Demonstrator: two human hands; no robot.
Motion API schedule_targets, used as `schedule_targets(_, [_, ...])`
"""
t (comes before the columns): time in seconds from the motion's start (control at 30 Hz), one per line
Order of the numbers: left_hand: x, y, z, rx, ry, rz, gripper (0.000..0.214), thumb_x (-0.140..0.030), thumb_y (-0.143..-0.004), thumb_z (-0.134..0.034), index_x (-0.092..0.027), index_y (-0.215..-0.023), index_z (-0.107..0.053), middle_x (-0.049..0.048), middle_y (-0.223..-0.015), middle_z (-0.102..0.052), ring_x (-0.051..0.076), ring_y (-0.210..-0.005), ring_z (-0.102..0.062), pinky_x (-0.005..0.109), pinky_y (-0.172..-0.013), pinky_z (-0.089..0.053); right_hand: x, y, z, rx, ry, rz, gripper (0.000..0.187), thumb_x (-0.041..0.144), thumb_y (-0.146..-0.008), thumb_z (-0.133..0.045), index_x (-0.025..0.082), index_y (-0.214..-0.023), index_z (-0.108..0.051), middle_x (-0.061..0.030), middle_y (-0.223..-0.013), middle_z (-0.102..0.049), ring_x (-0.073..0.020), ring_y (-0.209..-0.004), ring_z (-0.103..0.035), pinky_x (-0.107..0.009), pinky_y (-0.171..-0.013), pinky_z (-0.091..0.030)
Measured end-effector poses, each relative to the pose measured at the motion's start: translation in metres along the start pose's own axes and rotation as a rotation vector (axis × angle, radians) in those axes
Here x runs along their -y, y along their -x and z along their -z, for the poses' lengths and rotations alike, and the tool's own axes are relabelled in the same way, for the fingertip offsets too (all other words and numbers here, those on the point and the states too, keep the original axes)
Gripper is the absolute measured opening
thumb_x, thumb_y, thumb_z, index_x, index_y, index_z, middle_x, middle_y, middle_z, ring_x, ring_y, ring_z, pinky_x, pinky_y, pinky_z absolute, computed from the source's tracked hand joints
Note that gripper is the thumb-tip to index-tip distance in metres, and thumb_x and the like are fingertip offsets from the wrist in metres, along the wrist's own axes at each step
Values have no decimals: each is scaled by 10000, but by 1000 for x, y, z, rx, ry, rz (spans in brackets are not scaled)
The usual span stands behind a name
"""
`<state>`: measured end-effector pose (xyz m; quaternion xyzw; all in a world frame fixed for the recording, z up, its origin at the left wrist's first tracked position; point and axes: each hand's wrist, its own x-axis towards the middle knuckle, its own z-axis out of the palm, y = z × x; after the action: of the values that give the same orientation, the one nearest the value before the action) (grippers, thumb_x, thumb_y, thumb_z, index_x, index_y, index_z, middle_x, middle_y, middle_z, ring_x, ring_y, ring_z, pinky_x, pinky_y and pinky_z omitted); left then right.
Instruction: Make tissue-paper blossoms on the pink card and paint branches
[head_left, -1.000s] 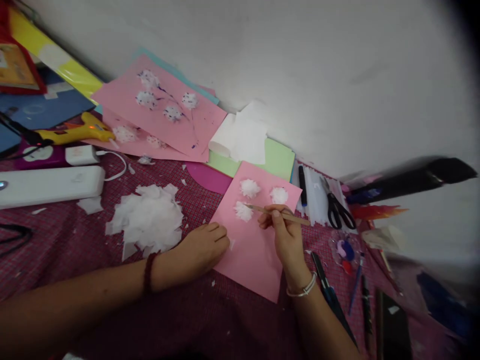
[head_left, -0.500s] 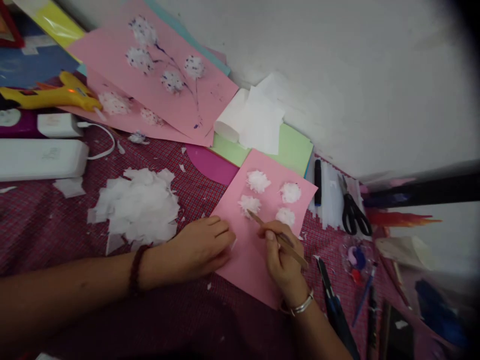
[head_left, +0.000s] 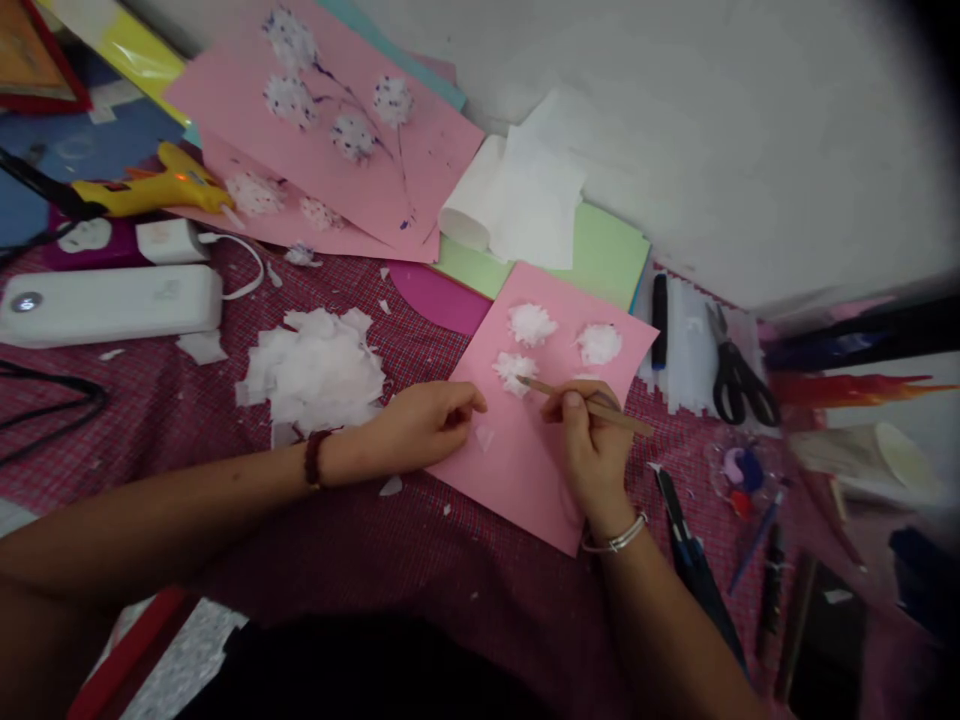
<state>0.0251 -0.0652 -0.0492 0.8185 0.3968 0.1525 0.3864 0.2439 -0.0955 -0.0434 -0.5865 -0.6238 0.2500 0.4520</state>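
My right hand (head_left: 596, 440) grips a thin wooden stick (head_left: 622, 416) like a pencil. Its tip meets the lower edge of a white paper puff (head_left: 514, 373) on the small pink sheet (head_left: 517, 480). Two more puffs, one upper left (head_left: 532, 324) and one upper right (head_left: 599, 344), sit on this sheet; another is mostly hidden behind my right hand. At the sheet's left edge my left hand (head_left: 412, 425) is loosely curled, thumb and forefinger apart with nothing visible between them. Just beyond its fingertips lies a small white paper scrap (head_left: 484, 437).
Left of the sheet is a heap of white paper squares (head_left: 315, 365). Farther back are a yellow glue gun (head_left: 161, 188), a white power bank (head_left: 112, 305) and a pink sheet with speckled puffs (head_left: 442, 160). Scissors (head_left: 739, 385) and a box cutter (head_left: 686, 540) lie to the right.
The camera view has shifted, so things sit higher and farther right. My left fingers have parted, and the scrap near them shows more plainly. The stick tip stays at the same puff.
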Motion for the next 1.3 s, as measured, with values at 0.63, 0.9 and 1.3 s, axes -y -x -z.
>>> schedule_targets(0.63, [-7,-32,29,-125,-24,-174,117,-62,-637,-496,-129,-658,-589,39,-753,-588,104,-661,-518,221,-606,-395,15,16,7,15,-164,34,175,300,-913,-454,200,-865,-589,-15,-821,-591,-111,-604,-561,-262,-565,-480])
schedule_targets(0.9, [-1,-51,27,-302,199,-60,97,-92,-617,-482,-134,-643,-566,-8,-599,-549,93,-571,-470,207,-515,-322,12,35,-22,96,112,141,199,270,-926,-404,215,-956,-593,-49,-961,-629,-182,-895,-604,-346,-833,-473])
schedule_targets(1.3, [22,-61,7,-211,263,-74,176,-127,-710,-507,-110,-829,-637,47,-759,-660,129,-684,-560,239,-624,-415,6,36,-20,-23,94,59,199,229,-913,-407,204,-892,-603,-38,-893,-620,-170,-817,-593,-328,-784,-468])
